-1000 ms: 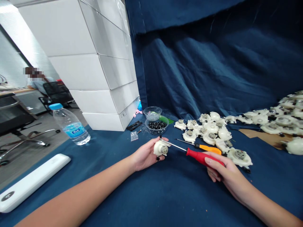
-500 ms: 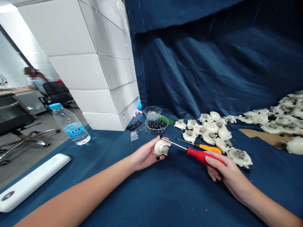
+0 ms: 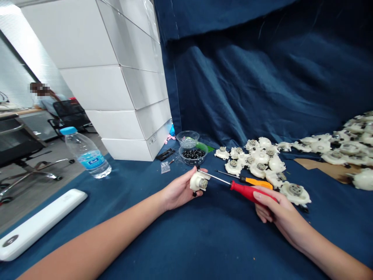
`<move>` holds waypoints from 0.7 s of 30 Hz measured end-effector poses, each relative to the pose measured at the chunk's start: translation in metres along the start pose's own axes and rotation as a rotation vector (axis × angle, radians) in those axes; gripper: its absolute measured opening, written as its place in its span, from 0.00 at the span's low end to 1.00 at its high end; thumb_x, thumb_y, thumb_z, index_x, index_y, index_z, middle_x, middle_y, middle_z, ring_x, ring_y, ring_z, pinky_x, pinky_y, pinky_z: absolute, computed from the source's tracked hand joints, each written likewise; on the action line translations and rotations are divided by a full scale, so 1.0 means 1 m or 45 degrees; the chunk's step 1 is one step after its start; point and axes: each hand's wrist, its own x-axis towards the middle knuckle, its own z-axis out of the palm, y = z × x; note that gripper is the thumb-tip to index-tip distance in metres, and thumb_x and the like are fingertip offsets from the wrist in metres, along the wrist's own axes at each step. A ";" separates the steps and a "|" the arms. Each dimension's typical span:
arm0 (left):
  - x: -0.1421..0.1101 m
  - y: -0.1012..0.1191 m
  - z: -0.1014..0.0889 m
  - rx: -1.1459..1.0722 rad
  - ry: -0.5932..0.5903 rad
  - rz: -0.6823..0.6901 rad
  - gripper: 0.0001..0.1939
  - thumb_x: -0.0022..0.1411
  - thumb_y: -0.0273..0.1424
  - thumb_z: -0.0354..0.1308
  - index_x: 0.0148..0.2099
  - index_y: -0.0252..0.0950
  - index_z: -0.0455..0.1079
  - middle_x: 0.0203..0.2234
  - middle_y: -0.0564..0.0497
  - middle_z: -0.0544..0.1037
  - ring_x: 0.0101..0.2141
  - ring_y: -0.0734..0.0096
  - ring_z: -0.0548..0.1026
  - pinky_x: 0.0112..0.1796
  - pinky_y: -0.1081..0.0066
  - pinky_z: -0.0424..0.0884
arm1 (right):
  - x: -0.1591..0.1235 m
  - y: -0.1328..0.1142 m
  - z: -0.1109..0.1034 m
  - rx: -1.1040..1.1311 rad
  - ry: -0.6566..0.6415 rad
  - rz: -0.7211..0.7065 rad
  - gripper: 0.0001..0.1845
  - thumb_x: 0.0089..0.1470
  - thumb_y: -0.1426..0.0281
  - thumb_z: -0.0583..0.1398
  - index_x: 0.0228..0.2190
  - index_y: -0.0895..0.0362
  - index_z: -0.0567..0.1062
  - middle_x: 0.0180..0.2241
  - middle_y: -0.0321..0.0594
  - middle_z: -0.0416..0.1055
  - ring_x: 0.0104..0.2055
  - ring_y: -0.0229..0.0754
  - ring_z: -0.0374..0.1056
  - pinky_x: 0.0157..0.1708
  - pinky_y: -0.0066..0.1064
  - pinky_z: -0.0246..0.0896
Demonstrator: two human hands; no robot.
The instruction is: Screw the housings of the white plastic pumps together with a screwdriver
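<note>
Viewing from the head, we've got the left hand up above the blue tabletop, its grip clamped on a cream motor. Across comes the right hand, grip wrapped round a red screwdriver, shaft reaching the motor's upper edge! Beyond lies an orange screwdriver.

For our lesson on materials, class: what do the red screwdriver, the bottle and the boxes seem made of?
Red screwdriver: shaft likely steel, bright and smooth; handle probably plastic, evenly coloured, though rubber is possible.
Bottle: likely plastic, clear and glossy, with a see-through upper part.
Boxes: probably cardboard, white and smooth, with straight, fold-like edges.
</note>
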 end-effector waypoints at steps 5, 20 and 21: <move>0.000 0.000 -0.001 0.005 -0.010 0.006 0.21 0.73 0.46 0.57 0.56 0.36 0.75 0.46 0.45 0.76 0.37 0.69 0.73 0.32 0.72 0.65 | 0.000 -0.001 0.001 -0.007 -0.005 0.001 0.24 0.58 0.53 0.68 0.45 0.60 0.77 0.16 0.24 0.55 0.19 0.34 0.50 0.21 0.29 0.53; 0.001 0.000 -0.001 0.009 0.011 0.001 0.21 0.71 0.47 0.59 0.55 0.37 0.76 0.43 0.46 0.76 0.38 0.69 0.73 0.32 0.73 0.66 | -0.001 -0.001 0.001 -0.006 0.001 0.000 0.23 0.58 0.54 0.68 0.45 0.60 0.78 0.16 0.24 0.56 0.19 0.33 0.50 0.21 0.28 0.53; 0.000 0.000 -0.001 0.013 0.013 0.002 0.21 0.71 0.47 0.59 0.55 0.37 0.76 0.43 0.46 0.76 0.38 0.69 0.73 0.32 0.73 0.66 | -0.001 -0.001 0.002 -0.005 0.003 -0.001 0.23 0.58 0.54 0.68 0.45 0.60 0.78 0.16 0.24 0.56 0.19 0.33 0.50 0.21 0.28 0.53</move>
